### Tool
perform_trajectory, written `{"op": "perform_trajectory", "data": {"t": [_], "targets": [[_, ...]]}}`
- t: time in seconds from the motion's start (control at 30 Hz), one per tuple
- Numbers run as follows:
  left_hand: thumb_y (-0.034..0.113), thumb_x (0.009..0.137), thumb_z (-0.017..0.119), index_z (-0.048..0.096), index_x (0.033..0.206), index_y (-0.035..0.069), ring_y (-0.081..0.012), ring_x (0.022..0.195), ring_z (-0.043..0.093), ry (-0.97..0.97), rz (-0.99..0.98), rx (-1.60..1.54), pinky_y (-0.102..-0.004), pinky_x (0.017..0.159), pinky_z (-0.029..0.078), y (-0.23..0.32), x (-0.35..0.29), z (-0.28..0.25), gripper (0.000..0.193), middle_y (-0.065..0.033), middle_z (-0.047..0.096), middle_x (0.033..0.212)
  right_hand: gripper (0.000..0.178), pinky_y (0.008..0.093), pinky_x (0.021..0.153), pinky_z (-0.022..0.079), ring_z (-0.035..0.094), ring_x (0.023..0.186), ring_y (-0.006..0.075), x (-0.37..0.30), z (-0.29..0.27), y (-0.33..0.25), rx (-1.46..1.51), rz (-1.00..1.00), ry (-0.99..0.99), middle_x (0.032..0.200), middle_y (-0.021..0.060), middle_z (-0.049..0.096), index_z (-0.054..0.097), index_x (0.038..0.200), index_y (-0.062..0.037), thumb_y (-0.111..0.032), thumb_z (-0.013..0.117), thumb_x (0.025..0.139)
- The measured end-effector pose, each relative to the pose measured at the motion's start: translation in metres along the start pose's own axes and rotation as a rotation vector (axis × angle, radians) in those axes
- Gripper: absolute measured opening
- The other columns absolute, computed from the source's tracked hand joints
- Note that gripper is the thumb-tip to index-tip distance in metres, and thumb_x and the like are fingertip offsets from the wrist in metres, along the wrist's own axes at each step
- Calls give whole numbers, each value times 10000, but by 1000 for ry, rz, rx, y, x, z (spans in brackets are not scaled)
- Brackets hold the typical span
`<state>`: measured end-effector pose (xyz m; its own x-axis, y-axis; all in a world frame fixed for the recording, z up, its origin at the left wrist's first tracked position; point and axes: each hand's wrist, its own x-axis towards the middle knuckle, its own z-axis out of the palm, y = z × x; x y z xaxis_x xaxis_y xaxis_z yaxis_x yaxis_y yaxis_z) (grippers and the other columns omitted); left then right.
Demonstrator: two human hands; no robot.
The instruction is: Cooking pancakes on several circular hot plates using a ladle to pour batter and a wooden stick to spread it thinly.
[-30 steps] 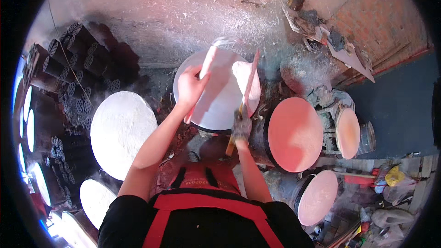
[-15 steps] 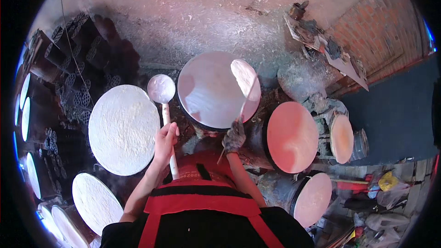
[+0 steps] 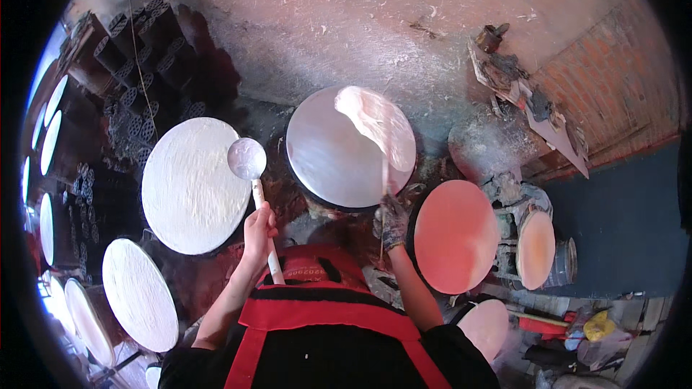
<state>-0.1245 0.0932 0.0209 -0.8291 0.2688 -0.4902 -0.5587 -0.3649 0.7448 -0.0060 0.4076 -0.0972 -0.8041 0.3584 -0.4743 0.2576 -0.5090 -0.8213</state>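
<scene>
My left hand [image 3: 258, 234], bare, is closed round the pale handle of a ladle [image 3: 246, 158]. The ladle's bowl is over the right edge of a round griddle [image 3: 189, 187] coated with white batter. In my right hand [image 3: 393, 222], which wears a dark, stained glove, is a thin stick [image 3: 386, 176]. Its far part reaches over the middle griddle [image 3: 331, 166], where a strip of white batter [image 3: 364, 112] curves along the far right side. The rest of that griddle's grey surface is bare. Whether the stick's tip touches the batter is hard to make out.
Coated griddles [image 3: 455, 236] stand to the right, and a tan one [image 3: 535, 248] beyond. At lower left is another white-coated griddle [image 3: 140, 295]. Dark perforated coal briquettes [image 3: 133, 94] are piled at the far left. A brick wall [image 3: 613, 94] and a dark panel [image 3: 620, 216] border the right.
The batter strip on the middle griddle now extends farther left along the far edge. My right hand and stick have moved slightly right; the ladle is now over the left griddle's edge. The view has shifted.
</scene>
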Motion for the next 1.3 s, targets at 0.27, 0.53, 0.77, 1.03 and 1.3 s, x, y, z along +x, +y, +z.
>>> {"op": "perform_trajectory", "data": {"t": [0.27, 0.53, 0.77, 1.03, 1.3], "targets": [[304, 938, 455, 555, 780, 73, -18, 555, 326, 38, 81, 294, -170, 473, 275, -32, -17, 15, 297, 68, 385, 646, 469, 213, 342, 287, 374, 367, 52, 22, 50, -50, 172, -118, -80, 576, -71, 428, 424, 1315, -150, -83, 521, 861], [303, 932, 470, 494, 706, 98, -13, 520, 268, 62, 72, 236, -167, 441, 224, -33, -37, 35, 305, 76, 319, 617, 460, 203, 382, 350, 431, 446, 68, 11, -9, -83, 196, 70, -431, 785, -28, 520, 386, 1331, -118, -115, 447, 876], [260, 905, 521, 443, 666, 121, -24, 477, 304, 127, 48, 59, -185, 399, 242, -34, -42, 54, 287, 62, 361, 580, 450, 213, 366, 343, 415, 425, 71, 101, -27, -77, 178, 123, -566, 712, -45, 492, 381, 1336, -133, -164, 412, 888], [298, 918, 492, 460, 694, 96, -35, 500, 303, 223, 136, -34, -190, 410, 249, -40, -44, 65, 303, 49, 360, 609, 441, 215, 348, 339, 425, 397, 79, 63, -87, -107, -86, 150, -624, 536, -28, 438, 437, 1287, -113, -94, 490, 850], [251, 950, 432, 588, 984, 7, -8, 530, 263, 227, 199, 207, -162, 451, 242, -53, -62, 96, 291, 85, 313, 630, 334, 181, 534, 412, 527, 595, 57, 130, -52, -137, -386, 37, -590, 852, -6, 599, 581, 1158, -130, -53, 512, 840]]}}
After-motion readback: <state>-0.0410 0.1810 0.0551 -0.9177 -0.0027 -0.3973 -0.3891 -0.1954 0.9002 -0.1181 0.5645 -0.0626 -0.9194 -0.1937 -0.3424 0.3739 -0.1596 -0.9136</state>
